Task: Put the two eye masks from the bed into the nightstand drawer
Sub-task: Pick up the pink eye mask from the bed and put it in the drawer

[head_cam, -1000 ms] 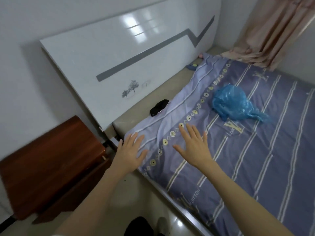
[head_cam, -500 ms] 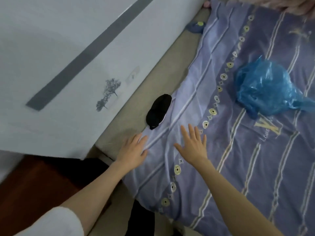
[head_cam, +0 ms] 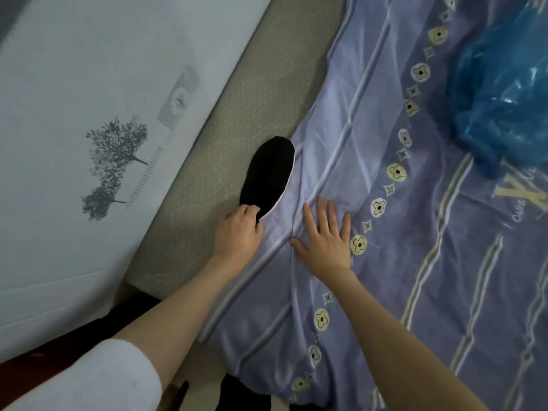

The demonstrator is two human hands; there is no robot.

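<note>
Since half a second ago, my left hand (head_cam: 237,232) has reached the black eye mask (head_cam: 267,176), fingers curled pinching its near end at twelve o'clock from the knuckles. It lies where the beige mattress (head_cam: 243,120) meets the purple sheet (head_cam: 385,262). At three o'clock, my right hand (head_cam: 324,241) rests flat, fingers spread, holding nothing.

The purple bedsheet (head_cam: 415,262) bears, at its right edge, a gold "V" and partial letters, perhaps "ouis".
</note>
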